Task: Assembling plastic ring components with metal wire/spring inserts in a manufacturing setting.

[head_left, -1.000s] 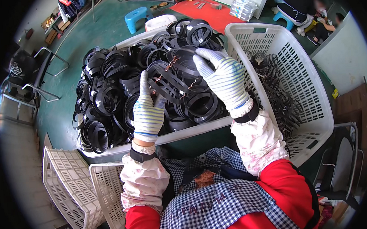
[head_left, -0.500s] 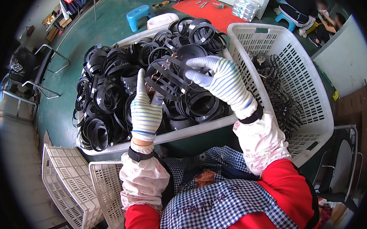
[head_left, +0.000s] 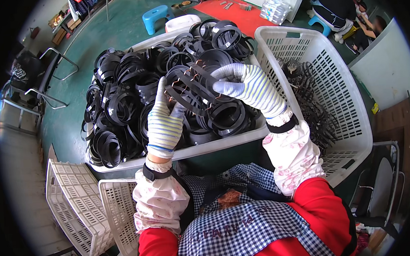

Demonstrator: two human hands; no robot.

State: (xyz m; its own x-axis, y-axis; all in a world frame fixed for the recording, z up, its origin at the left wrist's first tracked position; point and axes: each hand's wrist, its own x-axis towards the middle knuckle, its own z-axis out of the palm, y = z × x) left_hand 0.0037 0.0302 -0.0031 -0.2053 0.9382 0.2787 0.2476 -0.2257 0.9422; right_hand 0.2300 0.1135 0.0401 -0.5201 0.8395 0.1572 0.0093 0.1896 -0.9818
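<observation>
Above the pile, several flat black strips with copper-coloured bits at their ends point(head_left: 189, 96) are held spread out between my hands. My left hand point(head_left: 163, 125), in a striped knit glove, has its index finger up along the strips' left ends and its thumb below them. My right hand point(head_left: 251, 87), gloved alike, closes its fingers and thumb on their right side; the exact grip is partly hidden. Beneath lie many coiled black bands point(head_left: 119, 109), heaped in a large white tub point(head_left: 215, 142).
At the right stands a white slotted basket point(head_left: 346, 103) holding a tangle of thin dark strips point(head_left: 307, 110). More white baskets point(head_left: 80, 202) are at the lower left. A blue stool point(head_left: 156, 16) stands beyond the tub. Another person point(head_left: 334, 5) sits at the far right.
My right hand and the strips have shifted slightly right and down. My left hand has moved a little to the right, its index finger tilting toward the strips.
</observation>
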